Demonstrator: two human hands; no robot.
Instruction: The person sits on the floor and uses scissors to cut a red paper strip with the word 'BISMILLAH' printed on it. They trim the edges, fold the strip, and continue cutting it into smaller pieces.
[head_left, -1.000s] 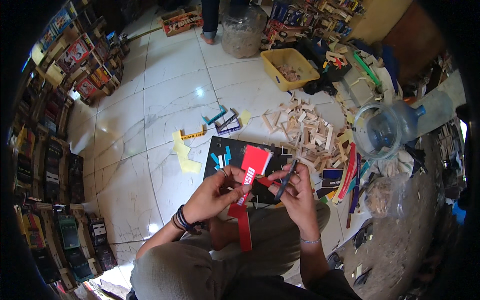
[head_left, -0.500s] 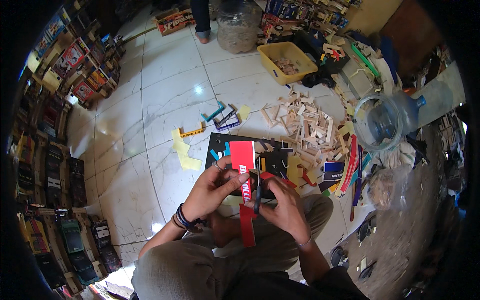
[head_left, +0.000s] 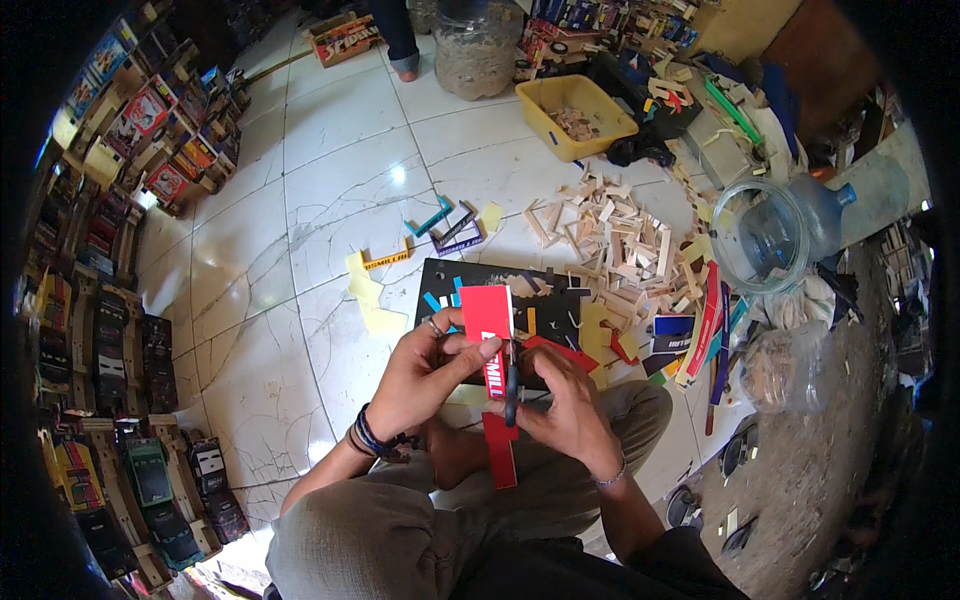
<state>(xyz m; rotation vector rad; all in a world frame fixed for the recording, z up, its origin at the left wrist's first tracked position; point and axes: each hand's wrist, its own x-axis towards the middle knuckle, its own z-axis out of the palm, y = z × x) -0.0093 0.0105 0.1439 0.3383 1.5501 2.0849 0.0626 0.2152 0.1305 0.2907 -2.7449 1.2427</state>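
My left hand (head_left: 428, 368) pinches a red strip (head_left: 485, 308) with white lettering between thumb and fingers, holding it upright in front of my knees. The strip's lower end hangs down below my hands. Black-handled scissors (head_left: 512, 392) are in my right hand (head_left: 570, 408), their blades against the strip's right side near my left thumb. Another red piece (head_left: 562, 354) shows just behind my right fingers; whether I hold it too I cannot tell. Below my hands lies a black board (head_left: 436, 284) with small coloured scraps on it.
Beyond the board lie folded lettered pieces (head_left: 460, 238) and pale yellow paper (head_left: 380, 318). To the right are a heap of small wooden pieces (head_left: 625, 240), a yellow tub (head_left: 578, 148) and a clear round container (head_left: 722, 240). Toy trucks (head_left: 150, 480) line the left. A person's foot (head_left: 407, 75) stands far off.
The scissor handles have come closer together and turned more upright, with the blades against the strip. The hanging lower end of the strip has swung slightly right.
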